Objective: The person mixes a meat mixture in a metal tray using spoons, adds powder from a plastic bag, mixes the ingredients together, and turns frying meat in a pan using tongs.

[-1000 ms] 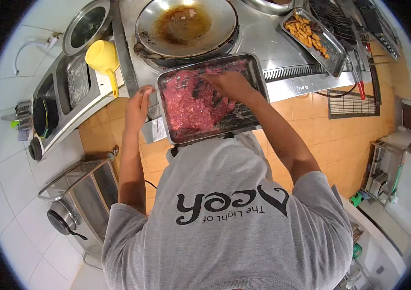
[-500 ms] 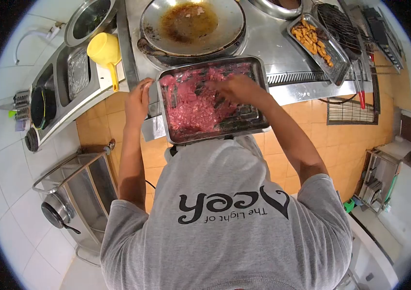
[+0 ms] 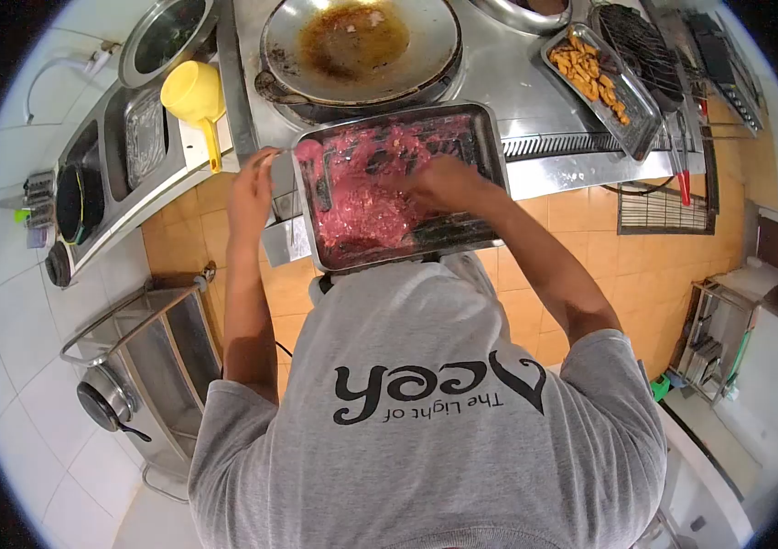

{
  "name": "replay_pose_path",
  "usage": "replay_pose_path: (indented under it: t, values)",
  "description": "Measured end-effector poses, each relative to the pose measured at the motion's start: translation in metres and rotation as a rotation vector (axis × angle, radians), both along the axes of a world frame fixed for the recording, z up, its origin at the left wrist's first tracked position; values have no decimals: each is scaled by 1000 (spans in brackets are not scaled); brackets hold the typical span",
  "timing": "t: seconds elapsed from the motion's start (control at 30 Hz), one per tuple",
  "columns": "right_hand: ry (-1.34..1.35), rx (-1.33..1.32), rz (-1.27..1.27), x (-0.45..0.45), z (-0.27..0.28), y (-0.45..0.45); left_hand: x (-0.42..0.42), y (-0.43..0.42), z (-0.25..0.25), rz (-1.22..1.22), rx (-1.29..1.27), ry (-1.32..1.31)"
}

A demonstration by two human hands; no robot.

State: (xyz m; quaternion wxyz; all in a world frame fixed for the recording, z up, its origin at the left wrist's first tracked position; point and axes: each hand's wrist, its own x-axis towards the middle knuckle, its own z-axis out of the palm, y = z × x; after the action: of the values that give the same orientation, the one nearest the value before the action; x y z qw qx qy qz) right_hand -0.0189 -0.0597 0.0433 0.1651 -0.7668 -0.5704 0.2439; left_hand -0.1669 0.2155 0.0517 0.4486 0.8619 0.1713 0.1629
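Clearly, the right hand (image 3: 451, 185) touches red meat (image 3: 363, 218) in a tray (image 3: 491, 139), the left hand (image 3: 252, 190) beside it (neither grip readable).

Wok (image 3: 361, 46) blocking beyond meat tray (image 3: 462, 231), open passage over bare counter (image 3: 508, 87) rightward, 1 narrow tray (image 3: 636, 133) bounding it

A yellow dipper (image 3: 193, 93) rests beside the sink (image 3: 116, 203); a narrow tray (image 3: 638, 134) holds browned pieces (image 3: 581, 69).
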Motion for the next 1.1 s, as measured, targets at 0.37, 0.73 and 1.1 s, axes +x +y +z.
replay_pose_path:
  t: [0.37,0.73,1.1]
  values:
    - [-59,-76,-75,-23,15,-29,-25,-13,-3,-55,-153,150]
    - [5,-83,-587,-43,4,-112,-33,-19,-8,6,-101,265]
    - [-153,23,-482,-30,-2,-65,-41,-19,-29,34,-215,175]
